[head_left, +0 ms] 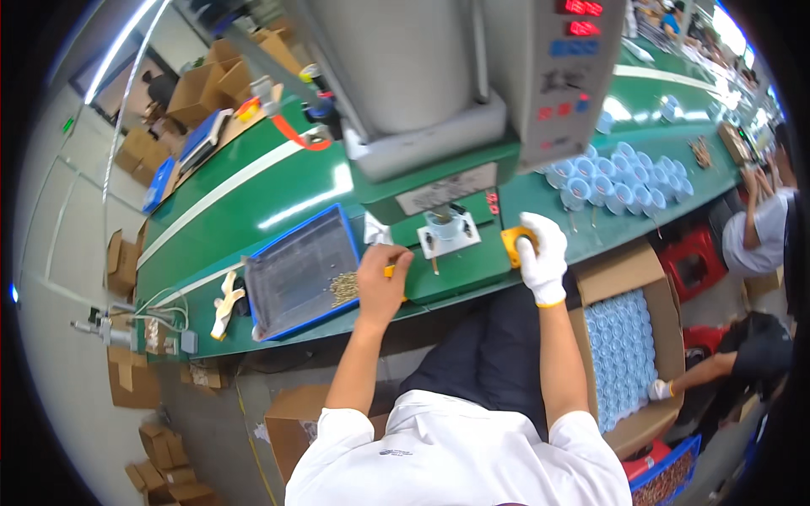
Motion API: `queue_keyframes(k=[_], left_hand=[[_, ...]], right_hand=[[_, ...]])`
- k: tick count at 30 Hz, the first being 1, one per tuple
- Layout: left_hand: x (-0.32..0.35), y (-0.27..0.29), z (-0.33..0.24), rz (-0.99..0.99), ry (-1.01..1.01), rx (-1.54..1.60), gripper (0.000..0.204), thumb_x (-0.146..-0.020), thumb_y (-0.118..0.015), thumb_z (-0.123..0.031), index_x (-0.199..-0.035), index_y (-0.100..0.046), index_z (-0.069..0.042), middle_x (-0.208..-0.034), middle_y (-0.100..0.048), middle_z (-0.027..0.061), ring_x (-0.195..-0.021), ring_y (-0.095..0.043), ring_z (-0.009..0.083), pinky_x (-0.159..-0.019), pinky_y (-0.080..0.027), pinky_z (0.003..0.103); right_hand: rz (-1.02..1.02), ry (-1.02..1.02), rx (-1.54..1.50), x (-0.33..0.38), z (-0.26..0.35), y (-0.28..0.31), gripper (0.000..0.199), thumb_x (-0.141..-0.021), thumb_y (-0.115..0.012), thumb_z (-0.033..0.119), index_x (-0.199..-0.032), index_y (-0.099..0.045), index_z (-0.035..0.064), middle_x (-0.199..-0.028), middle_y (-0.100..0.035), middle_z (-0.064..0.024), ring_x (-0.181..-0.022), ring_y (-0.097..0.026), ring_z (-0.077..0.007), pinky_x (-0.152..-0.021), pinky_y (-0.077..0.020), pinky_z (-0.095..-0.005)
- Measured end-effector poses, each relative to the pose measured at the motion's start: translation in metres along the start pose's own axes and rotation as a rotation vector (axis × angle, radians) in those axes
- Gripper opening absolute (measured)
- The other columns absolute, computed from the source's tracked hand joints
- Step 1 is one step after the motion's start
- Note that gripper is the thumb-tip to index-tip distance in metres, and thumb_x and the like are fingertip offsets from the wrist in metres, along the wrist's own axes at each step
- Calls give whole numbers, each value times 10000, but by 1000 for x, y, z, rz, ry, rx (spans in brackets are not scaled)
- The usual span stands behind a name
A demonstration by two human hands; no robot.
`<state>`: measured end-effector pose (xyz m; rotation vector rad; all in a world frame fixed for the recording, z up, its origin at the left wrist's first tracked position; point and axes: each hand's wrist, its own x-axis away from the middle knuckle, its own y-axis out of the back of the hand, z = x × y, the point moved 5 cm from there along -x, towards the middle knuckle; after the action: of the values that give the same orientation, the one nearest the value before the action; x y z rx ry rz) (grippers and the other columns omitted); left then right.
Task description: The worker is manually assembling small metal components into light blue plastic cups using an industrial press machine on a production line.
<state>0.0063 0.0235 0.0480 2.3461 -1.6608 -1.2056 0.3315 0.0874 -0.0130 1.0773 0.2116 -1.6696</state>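
A grey and green press machine (439,160) stands in front of me. Under its head, a light blue plastic cup (445,226) sits upright in a white fixture plate (460,242). My left hand (384,282), bare, is curled over a yellow button box (389,271) at the left of the press base; the hand hides most of that box. On the right side, my right hand (544,260) wears a white glove and is closed about a second yellow button box (510,243), its thumb by the dark round button.
Left of the press, a blue-rimmed tray (295,270) holds small brass-coloured parts (344,288). A white glove (226,305) lies beyond it. Many blue cups (620,181) stand at the right; more fill a cardboard box (582,354). A co-worker's gloved hand (661,390) touches that box.
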Motion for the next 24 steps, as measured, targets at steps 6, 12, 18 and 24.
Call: queue_keyframes(k=[6, 12, 18, 24], left_hand=[[-47, -17, -36, 80, -114, 9, 92, -956, -827, -54, -988, -773, 14, -915, -742, 97, -799, -696, 198, -753, -549, 329], [-79, -21, -40, 267, 128, 60, 180, -943, -862, -133, -1035, -808, 13, -776, -703, 14, -782, -666, 108, -711, -521, 289], [-110, -39, -34, 440, 227, -37, 253, -936, -871, -236, -1042, -819, -12, -823, -755, 23, -787, -690, 126, -736, -561, 312], [-110, -71, 2, 604, 176, -137, 347, -843, -866, -376, -1081, -834, -126, -1062, -829, 123, -1001, -794, 316, -876, -615, 435]], right_hand=[[-7, -82, -65, 6, -9, 7, 346, -885, -770, 88, -1224, -757, 25, -1244, -768, -184, -1146, -721, -382, -1030, -572, -462], [-13, -94, -82, 3, -8, 8, 320, -878, -773, 69, -1195, -767, 23, -1203, -778, -178, -1122, -729, -381, -1016, -581, -457], [5, -131, -165, 1, -9, 0, 306, -896, -762, 81, -1195, -771, 22, -1197, -779, -188, -1102, -737, -387, -1002, -589, -456], [-18, -104, -57, 13, -17, 9, 315, -925, -740, 78, -1235, -765, 22, -1238, -766, -184, -1140, -727, -378, -1037, -574, -453]])
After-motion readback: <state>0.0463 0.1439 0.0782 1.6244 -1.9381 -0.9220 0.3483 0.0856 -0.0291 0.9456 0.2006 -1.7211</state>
